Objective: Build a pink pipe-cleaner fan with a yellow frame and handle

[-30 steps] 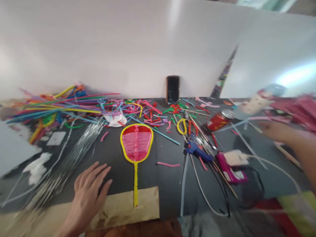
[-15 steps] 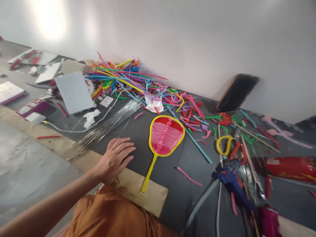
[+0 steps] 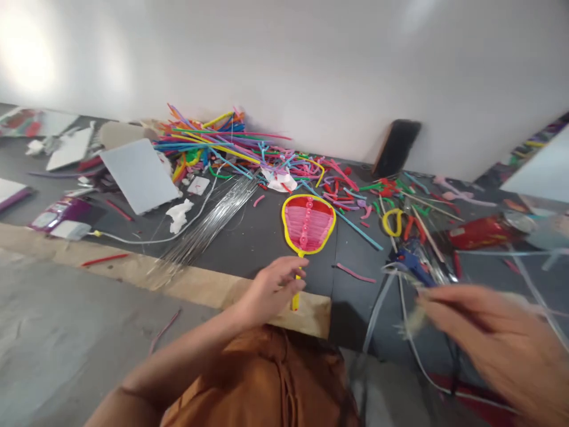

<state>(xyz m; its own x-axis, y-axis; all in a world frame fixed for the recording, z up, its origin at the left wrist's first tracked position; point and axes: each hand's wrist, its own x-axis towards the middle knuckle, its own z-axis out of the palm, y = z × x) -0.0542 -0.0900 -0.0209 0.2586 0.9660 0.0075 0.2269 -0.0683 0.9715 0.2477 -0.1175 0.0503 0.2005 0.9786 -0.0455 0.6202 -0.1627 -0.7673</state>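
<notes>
A fan-shaped piece made of pipe cleaners, with a yellow rim and handle, a pink and red face and a row of pink beads, lies on the dark table. My left hand is over its yellow handle, fingers loosely bent and the thumb a little apart from them. Blurred by motion, my right hand is at the right with its fingertips pinched together. A pale, smeared thing shows at those fingertips; its kind is unclear. Beyond them lies a blue glue gun.
Colourful pipe cleaners are heaped along the wall. Silvery wires and a white board lie to the left. A phone leans on the wall. At right are yellow-handled scissors and a red can.
My left hand has moved right from the bare table onto the fan's handle. My right hand has come into view at the right. The camera view has shifted and turned.
</notes>
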